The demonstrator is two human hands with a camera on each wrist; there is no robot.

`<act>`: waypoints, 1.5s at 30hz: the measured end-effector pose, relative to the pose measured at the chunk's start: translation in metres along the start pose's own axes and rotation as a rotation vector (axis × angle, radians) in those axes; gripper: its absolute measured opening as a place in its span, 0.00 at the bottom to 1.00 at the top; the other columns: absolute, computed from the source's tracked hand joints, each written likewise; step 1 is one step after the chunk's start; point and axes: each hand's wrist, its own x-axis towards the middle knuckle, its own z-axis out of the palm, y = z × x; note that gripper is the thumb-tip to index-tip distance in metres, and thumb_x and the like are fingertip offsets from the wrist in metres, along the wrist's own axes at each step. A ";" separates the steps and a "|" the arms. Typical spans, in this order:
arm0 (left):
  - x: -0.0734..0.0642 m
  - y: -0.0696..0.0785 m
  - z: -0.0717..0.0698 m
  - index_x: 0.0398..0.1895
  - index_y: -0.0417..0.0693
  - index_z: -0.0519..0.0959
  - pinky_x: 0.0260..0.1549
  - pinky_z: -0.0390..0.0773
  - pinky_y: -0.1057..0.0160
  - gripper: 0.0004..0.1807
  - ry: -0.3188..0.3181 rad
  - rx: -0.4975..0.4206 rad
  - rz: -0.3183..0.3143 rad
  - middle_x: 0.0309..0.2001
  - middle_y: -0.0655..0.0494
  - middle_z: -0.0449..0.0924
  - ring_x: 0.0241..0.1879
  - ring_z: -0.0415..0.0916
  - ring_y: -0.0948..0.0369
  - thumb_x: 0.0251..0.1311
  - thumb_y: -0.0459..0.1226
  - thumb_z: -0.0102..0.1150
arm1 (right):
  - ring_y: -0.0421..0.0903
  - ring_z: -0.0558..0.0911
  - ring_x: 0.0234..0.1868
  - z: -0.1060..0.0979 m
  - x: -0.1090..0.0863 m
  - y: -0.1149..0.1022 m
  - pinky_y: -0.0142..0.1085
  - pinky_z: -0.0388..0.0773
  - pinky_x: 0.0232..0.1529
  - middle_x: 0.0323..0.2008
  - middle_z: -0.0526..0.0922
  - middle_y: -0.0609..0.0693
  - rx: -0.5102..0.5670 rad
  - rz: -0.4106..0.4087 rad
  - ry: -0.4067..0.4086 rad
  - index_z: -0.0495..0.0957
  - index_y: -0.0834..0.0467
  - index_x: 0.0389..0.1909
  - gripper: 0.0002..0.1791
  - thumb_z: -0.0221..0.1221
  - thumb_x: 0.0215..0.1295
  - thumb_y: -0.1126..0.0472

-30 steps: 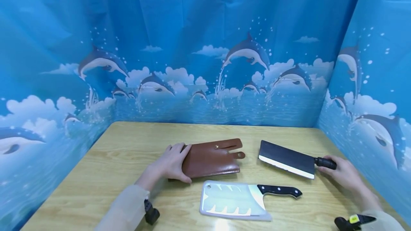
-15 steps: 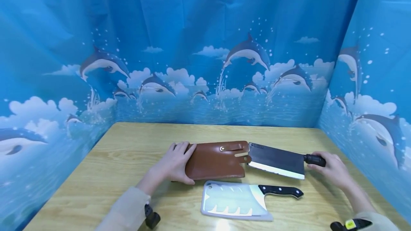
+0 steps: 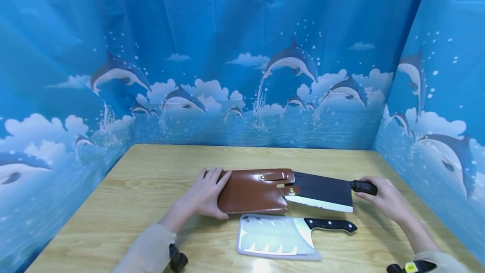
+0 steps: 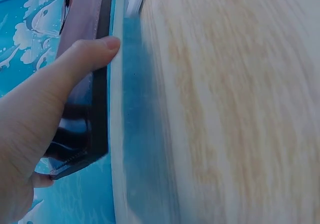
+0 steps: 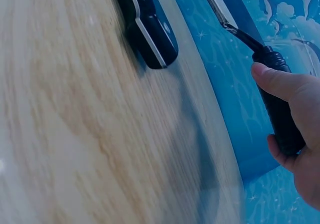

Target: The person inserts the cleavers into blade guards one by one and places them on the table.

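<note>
My left hand (image 3: pixel 210 195) grips the closed end of a brown leather knife sheath (image 3: pixel 254 191), its thumb along the near edge. The left wrist view shows that thumb lying over the edge of the sheath (image 4: pixel 85 88). A dark cleaver (image 3: pixel 326 191) with a bright cutting edge has its front end inside the mouth of the sheath; most of the blade shows outside. My right hand (image 3: pixel 382 197) holds the cleaver's black handle (image 5: pixel 280 103), thumb on top in the right wrist view. Two snap straps hang unfastened at the sheath's mouth, one strap (image 3: pixel 291 190) over the blade.
A second cleaver (image 3: pixel 276 237) in a translucent blade cover lies nearer on the wooden table (image 3: pixel 151 180), its black riveted handle (image 3: pixel 329 224) pointing right. A blue dolphin-print curtain (image 3: pixel 227 54) stands behind the table and along its sides.
My right hand has moved the dark cleaver left, and its front end has entered the sheath. The sheath has shifted slightly right and toward me, still in my left hand.
</note>
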 end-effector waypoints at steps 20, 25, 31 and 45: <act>-0.002 0.001 0.005 0.70 0.41 0.55 0.58 0.59 0.38 0.66 0.028 -0.077 0.033 0.63 0.37 0.61 0.62 0.60 0.44 0.29 0.68 0.67 | 0.57 0.74 0.38 0.009 0.007 -0.019 0.42 0.64 0.34 0.37 0.80 0.62 0.005 -0.069 0.033 0.77 0.63 0.40 0.20 0.71 0.45 0.64; -0.001 0.005 0.004 0.70 0.41 0.55 0.57 0.60 0.38 0.66 0.027 -0.053 0.030 0.62 0.38 0.62 0.60 0.61 0.44 0.28 0.70 0.65 | 0.58 0.75 0.38 0.013 0.007 -0.028 0.43 0.66 0.34 0.38 0.81 0.60 -0.007 -0.109 0.039 0.77 0.62 0.41 0.21 0.72 0.43 0.64; 0.003 0.010 0.002 0.70 0.41 0.55 0.58 0.60 0.39 0.66 0.033 -0.037 0.054 0.63 0.39 0.60 0.61 0.60 0.45 0.29 0.70 0.64 | 0.58 0.76 0.38 0.017 0.010 -0.040 0.45 0.66 0.35 0.37 0.81 0.59 -0.024 -0.150 0.038 0.77 0.63 0.41 0.22 0.72 0.42 0.64; 0.001 0.018 -0.001 0.70 0.45 0.58 0.56 0.62 0.39 0.63 0.041 0.028 0.058 0.60 0.40 0.64 0.59 0.62 0.46 0.29 0.70 0.62 | 0.55 0.79 0.35 0.020 0.014 -0.051 0.47 0.73 0.32 0.36 0.82 0.59 -0.061 -0.107 -0.036 0.79 0.63 0.39 0.24 0.73 0.41 0.56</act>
